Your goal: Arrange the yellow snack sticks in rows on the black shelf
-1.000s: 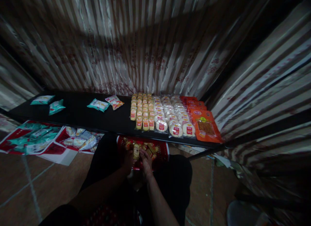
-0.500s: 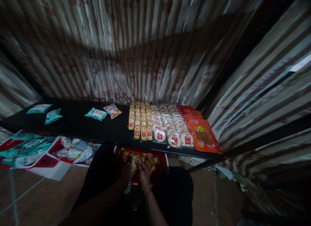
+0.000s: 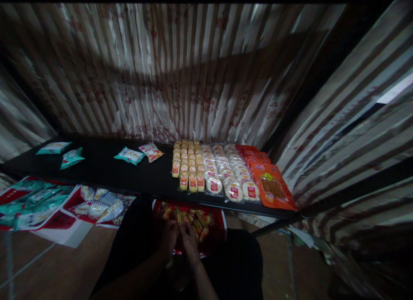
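Observation:
My left hand and my right hand are close together above a red tray resting at my lap. Both have their fingers curled in, almost meeting; whatever they hold is hidden by the fingers and the dim light. Gold-wrapped snack packets lie in the tray, just beyond my fingertips. On the black shelf above the tray stand rows of small yellow packaged cakes. Beside them are rows of round white crackers in clear wrap.
Orange snack bags overlap at the shelf's right end. Teal packets and a white-and-orange packet lie farther left. Below, at left, are opened bags of teal packets and white packets. A striped curtain hangs behind.
My hands have drawn together and their fingers have curled in. The gold packet seen between them earlier is no longer distinct there. The view has tilted slightly upward.

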{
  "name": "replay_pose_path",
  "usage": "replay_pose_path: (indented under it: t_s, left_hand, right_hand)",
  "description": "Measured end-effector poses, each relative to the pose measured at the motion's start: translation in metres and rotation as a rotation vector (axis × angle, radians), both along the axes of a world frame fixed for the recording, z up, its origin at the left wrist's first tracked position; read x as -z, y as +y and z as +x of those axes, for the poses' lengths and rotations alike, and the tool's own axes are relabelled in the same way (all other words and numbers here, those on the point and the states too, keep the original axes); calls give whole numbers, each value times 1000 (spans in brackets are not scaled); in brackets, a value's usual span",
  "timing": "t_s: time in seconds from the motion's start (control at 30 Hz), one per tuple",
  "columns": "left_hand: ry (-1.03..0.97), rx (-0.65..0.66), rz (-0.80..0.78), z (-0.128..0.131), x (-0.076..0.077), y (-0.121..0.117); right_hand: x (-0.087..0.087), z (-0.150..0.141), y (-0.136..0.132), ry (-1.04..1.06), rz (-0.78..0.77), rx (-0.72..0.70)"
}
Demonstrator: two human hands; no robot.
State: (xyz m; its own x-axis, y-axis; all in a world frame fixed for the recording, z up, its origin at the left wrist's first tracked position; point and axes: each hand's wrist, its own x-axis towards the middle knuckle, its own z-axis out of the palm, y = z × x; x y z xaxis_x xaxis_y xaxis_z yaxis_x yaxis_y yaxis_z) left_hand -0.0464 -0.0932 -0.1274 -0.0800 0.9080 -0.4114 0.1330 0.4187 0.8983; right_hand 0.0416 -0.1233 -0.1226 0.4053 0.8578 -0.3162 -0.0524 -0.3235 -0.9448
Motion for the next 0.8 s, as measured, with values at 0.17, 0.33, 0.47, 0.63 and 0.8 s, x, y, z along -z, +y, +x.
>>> replay_pose_path:
  t_s: [0.17, 0.33, 0.47, 0.63, 0.8]
  left_hand:
    - [37, -10, 29, -3, -8, -5]
    - [31, -16, 83, -2, -15, -12]
    - [102, -18, 118, -6, -20, -9]
    - [74, 58, 137, -14, -32, -4]
    - [48, 36, 114, -17, -41, -2]
  right_hand:
    - [-7, -4, -4, 6, 43, -48]
    - [4, -3, -1, -18, 45, -5]
    - [13, -5, 4, -76, 13, 26]
    - [8, -6, 5, -75, 67, 31]
    - [-1, -7, 6, -90, 105, 12]
